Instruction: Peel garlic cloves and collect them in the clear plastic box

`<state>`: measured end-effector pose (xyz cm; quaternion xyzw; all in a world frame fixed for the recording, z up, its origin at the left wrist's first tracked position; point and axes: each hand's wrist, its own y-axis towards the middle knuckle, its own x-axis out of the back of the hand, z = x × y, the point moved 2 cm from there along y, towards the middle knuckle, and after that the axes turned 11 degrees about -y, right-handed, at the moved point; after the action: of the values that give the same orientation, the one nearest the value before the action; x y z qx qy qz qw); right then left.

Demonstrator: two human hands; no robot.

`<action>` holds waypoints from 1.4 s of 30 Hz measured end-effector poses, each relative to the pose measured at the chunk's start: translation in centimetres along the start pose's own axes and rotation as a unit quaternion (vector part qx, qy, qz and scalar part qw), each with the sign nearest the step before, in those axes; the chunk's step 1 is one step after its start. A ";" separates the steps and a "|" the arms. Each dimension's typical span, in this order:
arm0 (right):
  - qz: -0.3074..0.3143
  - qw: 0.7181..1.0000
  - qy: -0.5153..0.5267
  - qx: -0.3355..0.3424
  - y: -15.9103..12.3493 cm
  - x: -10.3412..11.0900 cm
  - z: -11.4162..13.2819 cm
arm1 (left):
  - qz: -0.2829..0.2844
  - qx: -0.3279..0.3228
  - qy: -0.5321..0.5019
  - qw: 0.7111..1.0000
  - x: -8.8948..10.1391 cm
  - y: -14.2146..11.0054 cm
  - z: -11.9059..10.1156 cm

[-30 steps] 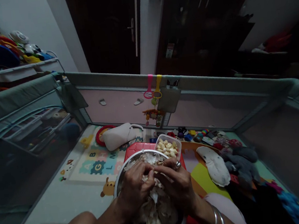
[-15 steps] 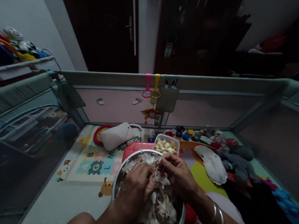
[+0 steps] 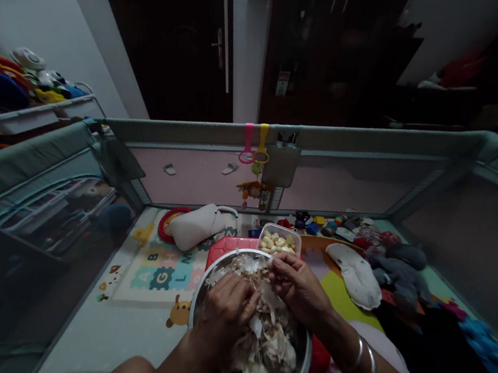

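A metal bowl point(image 3: 192, 299) in front of me holds garlic bulbs point(image 3: 279, 352) with long dry stems and loose papery garlic skins point(image 3: 250, 263). My left hand point(image 3: 228, 307) is over the bowl's left side, its fingers curled together; what they pinch is hidden. On the bowl's right side my right hand point(image 3: 298, 285) pinches a small pale garlic clove point(image 3: 271, 264) between thumb and forefinger. Just beyond the rim, a clear plastic container point(image 3: 298, 242) holds several peeled garlic cloves point(image 3: 276, 243).
A red stool-like surface point(image 3: 226, 247) lies under the container and behind the bowl. A patterned play mat point(image 3: 142, 316) covers the floor, with a white pillow point(image 3: 355, 276) and soft toys point(image 3: 403, 277) to the right. Playpen walls point(image 3: 199, 133) surround the mat.
My hands have drawn slightly apart above the bowl. The left hand's fingers have pulled back from the right hand's fingertips, where the pale clove shows more clearly.
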<state>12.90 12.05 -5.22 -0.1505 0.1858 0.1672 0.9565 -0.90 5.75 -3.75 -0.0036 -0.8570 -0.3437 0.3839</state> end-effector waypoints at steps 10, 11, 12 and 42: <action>0.042 0.996 -0.077 0.019 -0.4 -0.3 -0.2 | -0.055 -0.038 0.004 0.998 0.2 0.4 -0.4; 0.048 0.995 -0.088 0.016 -0.5 -0.4 -0.2 | -0.051 -0.045 0.009 0.998 0.2 0.3 -0.5; 0.052 0.994 -0.095 0.011 -0.6 -0.4 -0.2 | -0.044 -0.051 0.013 0.998 0.1 0.3 -0.5; 0.151 0.984 -0.096 0.000 -1.5 -1.0 0.2 | -0.095 0.062 -0.066 0.991 0.9 1.0 -0.6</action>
<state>12.61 10.49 -4.30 -0.1038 0.1135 0.3233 0.9337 -0.92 5.91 -2.32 0.0788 -0.8967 -0.3237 0.2914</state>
